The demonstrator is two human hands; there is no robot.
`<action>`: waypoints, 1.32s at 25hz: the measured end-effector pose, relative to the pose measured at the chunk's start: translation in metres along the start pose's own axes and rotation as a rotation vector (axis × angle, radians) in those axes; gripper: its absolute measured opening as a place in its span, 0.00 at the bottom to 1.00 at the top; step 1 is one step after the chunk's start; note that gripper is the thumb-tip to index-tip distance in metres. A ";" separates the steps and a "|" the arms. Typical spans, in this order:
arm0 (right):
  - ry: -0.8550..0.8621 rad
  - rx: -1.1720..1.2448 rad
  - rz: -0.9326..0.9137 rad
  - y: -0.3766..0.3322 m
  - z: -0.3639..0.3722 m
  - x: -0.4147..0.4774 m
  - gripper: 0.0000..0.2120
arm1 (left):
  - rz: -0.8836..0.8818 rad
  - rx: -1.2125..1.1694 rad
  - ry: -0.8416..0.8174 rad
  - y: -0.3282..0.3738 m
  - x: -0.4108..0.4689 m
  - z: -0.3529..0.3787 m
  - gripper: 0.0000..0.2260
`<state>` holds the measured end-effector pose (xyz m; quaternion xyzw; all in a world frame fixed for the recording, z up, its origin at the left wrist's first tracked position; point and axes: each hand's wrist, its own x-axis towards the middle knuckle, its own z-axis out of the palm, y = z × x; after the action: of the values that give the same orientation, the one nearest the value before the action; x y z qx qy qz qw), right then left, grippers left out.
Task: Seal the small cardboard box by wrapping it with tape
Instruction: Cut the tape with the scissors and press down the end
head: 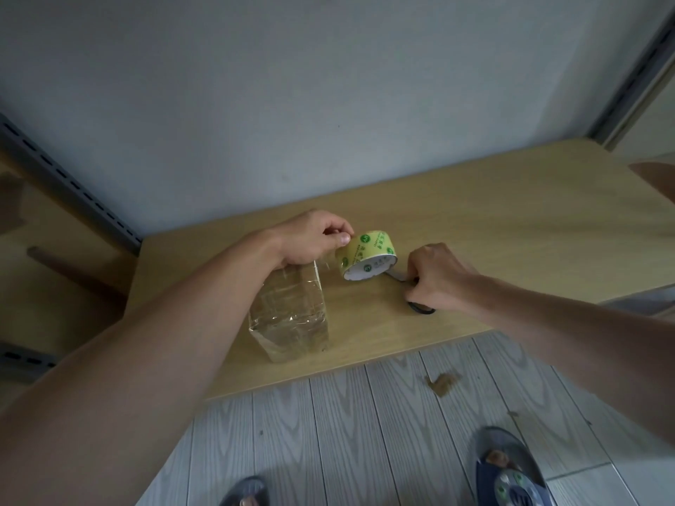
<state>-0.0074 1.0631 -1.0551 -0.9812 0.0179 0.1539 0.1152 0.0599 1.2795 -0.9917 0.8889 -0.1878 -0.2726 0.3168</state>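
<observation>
Wooden table (493,220) holds the taped box (292,315), left fingers (338,228) pinching the tape roll (367,250), right fingers (414,264) curled round scissors (423,308) nearby.

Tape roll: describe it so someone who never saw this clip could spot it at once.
On the light wooden table, beside the tape-wrapped small cardboard box, the yellowish clear tape roll is held tilted by the left hand. Nothing near it is round, and green round logos ring its white core.

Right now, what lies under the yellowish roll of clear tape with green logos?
The grey blades of the black-handled scissors reach under the tape roll, over the light wooden table. Their tips are hidden by the roll; the right hand covers most of the handles.
</observation>
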 end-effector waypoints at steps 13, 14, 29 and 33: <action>0.035 -0.128 0.045 0.019 0.007 -0.028 0.11 | 0.010 -0.098 0.018 0.003 0.001 0.002 0.09; 0.003 -0.091 0.053 0.020 0.005 -0.030 0.10 | 0.017 -0.097 0.019 0.002 0.002 0.003 0.08; -0.690 1.171 -0.027 0.001 -0.003 -0.088 0.21 | 0.021 -0.195 0.091 0.002 0.002 0.004 0.06; -0.635 1.258 -0.024 -0.016 -0.002 -0.082 0.24 | 0.026 -0.199 0.090 0.000 0.005 0.004 0.06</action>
<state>-0.0839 1.0778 -1.0248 -0.6361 0.0583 0.3922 0.6620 0.0612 1.2747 -0.9963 0.8617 -0.1569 -0.2457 0.4152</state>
